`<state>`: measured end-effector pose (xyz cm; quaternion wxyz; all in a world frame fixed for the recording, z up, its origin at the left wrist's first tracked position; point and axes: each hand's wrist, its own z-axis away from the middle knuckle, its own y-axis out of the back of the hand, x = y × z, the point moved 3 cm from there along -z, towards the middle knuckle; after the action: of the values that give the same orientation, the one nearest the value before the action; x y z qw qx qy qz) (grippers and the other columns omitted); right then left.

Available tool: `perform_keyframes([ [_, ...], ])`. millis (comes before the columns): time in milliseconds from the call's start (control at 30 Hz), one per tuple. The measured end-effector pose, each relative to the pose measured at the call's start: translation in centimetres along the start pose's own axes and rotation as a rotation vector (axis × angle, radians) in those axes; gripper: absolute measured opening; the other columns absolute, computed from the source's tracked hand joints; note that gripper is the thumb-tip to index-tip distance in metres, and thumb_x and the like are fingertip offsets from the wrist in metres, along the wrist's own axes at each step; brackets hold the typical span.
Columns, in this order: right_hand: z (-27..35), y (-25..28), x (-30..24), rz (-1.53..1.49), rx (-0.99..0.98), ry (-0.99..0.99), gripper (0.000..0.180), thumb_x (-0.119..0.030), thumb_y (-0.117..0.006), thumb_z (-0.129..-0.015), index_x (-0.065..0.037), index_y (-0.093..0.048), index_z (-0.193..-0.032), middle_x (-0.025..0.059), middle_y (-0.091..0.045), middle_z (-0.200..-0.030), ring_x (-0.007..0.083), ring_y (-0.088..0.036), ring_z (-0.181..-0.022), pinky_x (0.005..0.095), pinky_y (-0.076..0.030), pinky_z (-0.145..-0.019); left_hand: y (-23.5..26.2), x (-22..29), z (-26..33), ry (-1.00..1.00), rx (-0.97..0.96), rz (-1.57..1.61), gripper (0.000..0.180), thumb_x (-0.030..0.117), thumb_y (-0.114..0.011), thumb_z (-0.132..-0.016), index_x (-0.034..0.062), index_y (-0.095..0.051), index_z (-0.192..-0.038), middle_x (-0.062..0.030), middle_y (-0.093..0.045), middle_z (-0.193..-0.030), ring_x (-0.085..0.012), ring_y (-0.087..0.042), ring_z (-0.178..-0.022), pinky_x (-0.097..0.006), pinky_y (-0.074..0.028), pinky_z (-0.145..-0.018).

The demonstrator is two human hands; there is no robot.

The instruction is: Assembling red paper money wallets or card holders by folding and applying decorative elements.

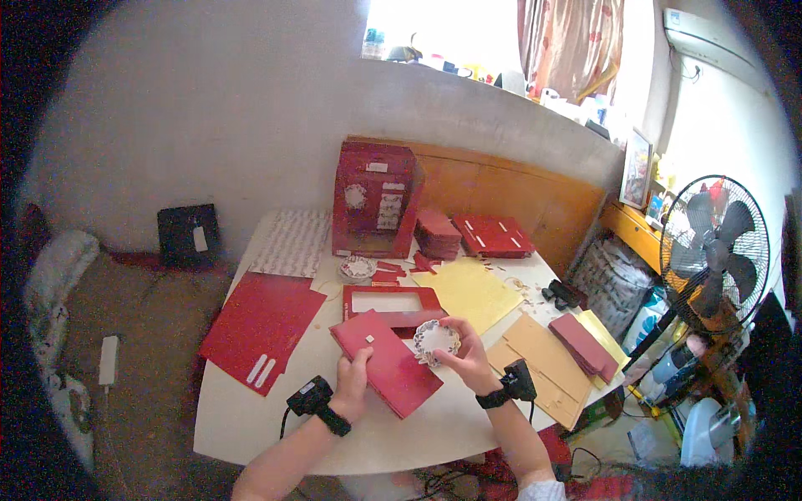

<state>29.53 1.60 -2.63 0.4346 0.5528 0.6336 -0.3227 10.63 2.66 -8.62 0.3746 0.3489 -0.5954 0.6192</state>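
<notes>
Pinching a round white paper-like piece with a scalloped rim, the right grip sits right of the left grip, which clamps a flat red cardboard panel by its edge, apparently keeping both faces visible.

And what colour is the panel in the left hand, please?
The panel is red, showing best in the head view.

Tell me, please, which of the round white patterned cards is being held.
The round card in the right hand: only it is held, while others lie on the table and show on the upright red box.
</notes>
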Motion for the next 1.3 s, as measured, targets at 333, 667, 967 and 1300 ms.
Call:
perform_keyframes([
  [333, -0.1, 0.1, 0.9, -0.064, 0.026, 0.040, 0.056, 0.004, -0.060, -0.073, -0.004, -0.028, -0.118, 0.0103, -0.040, -0.116, 0.0171, -0.048, -0.102, 0.0303, -0.045, -0.083, 0.2, -0.6, -0.4, 0.072, 0.003, 0.077, 0.025, 0.019, -0.050, -0.078, 0.0018, -0.051, -0.096, -0.0037, -0.055, -0.090, -0.0126, -0.052, -0.083, -0.027, -0.040, -0.075],
  [667, 0.3, 0.5, 0.9, -0.168, 0.041, -0.165, 0.032, -0.004, -0.057, -0.078, -0.001, -0.044, -0.107, 0.0053, -0.057, -0.092, 0.0113, -0.056, -0.082, 0.0230, -0.048, -0.067, 0.3, -0.6, -0.5, 0.053, -0.004, 0.046, 0.025, 0.017, -0.049, -0.078, 0.0019, -0.051, -0.098, -0.0039, -0.056, -0.093, -0.0127, -0.052, -0.085, -0.027, -0.040, -0.078],
  [967, 1.3, -0.6, 0.6, -0.107, -0.172, -0.188, 0.022, -0.010, -0.055, -0.082, -0.002, -0.050, -0.101, 0.0029, -0.057, -0.090, 0.0068, -0.053, -0.074, 0.0199, -0.044, -0.061, -1.6, 1.7, 1.5, -0.106, -0.209, -0.204, 0.029, 0.011, -0.052, -0.082, -0.0013, -0.048, -0.108, -0.0065, -0.055, -0.102, -0.0123, -0.053, -0.089, -0.026, -0.043, -0.077],
  [1300, 1.5, -2.2, -0.9, -0.018, -0.013, -0.072, 0.022, -0.001, -0.060, -0.075, -0.001, -0.051, -0.095, 0.0034, -0.059, -0.084, 0.0084, -0.057, -0.074, 0.0209, -0.049, -0.064, -1.7, 1.2, 1.8, -0.246, -0.477, -0.234, 0.030, 0.014, -0.037, -0.090, -0.0005, -0.040, -0.116, -0.0055, -0.052, -0.107, -0.0111, -0.049, -0.096, -0.026, -0.040, -0.083],
])
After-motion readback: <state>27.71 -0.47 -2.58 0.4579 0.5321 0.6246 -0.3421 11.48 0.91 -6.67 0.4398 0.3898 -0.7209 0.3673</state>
